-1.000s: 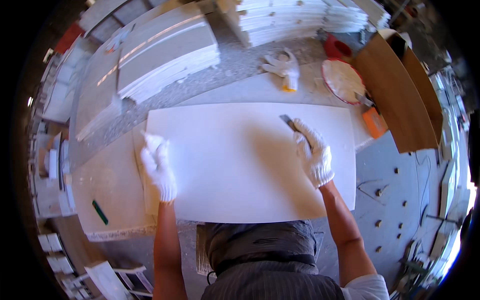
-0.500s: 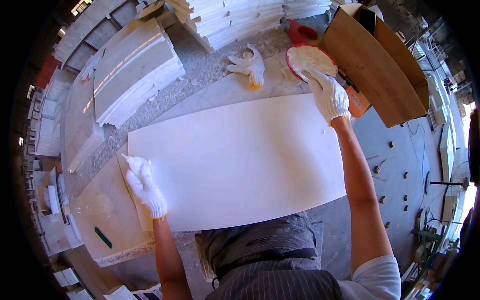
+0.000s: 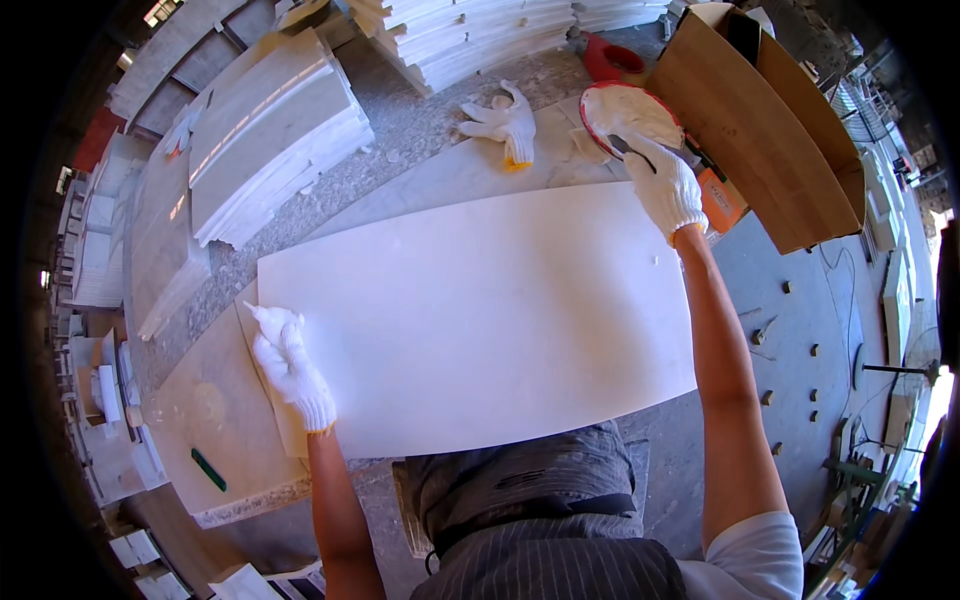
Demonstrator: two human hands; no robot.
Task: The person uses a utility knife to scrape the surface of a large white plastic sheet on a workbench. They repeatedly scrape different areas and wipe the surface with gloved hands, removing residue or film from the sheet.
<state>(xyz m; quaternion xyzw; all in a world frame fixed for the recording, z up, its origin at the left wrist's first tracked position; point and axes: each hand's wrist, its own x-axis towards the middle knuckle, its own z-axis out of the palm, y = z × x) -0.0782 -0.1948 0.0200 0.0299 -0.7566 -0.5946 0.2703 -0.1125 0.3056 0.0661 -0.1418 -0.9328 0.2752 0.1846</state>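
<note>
A broad white slab (image 3: 480,320) lies flat in front of me. At its left edge rests my left hand (image 3: 288,365) in a white knitted glove, its fingers curled; whatever may be in them is hidden. My right hand (image 3: 665,190), gloved alike, is closed around a thin grey blade-like tool (image 3: 619,144), mostly covered by the fingers. The tool is at the near rim of a red-rimmed bowl (image 3: 588,120) filled with white paste (image 3: 640,112). A loose white glove (image 3: 510,125) with an orange cuff lies beyond the slab.
Stacks of pale slabs (image 3: 280,130) stand far left and at the back (image 3: 480,40). An open cardboard box (image 3: 750,130) and a small orange box (image 3: 720,198) sit at the right, near a red container (image 3: 612,60). A green tool (image 3: 208,470) lies at the left.
The right hand has turned and drawn slightly back towards me at the bowl, so the grey tool now shows. My left hand has stayed at the slab's edge.
</note>
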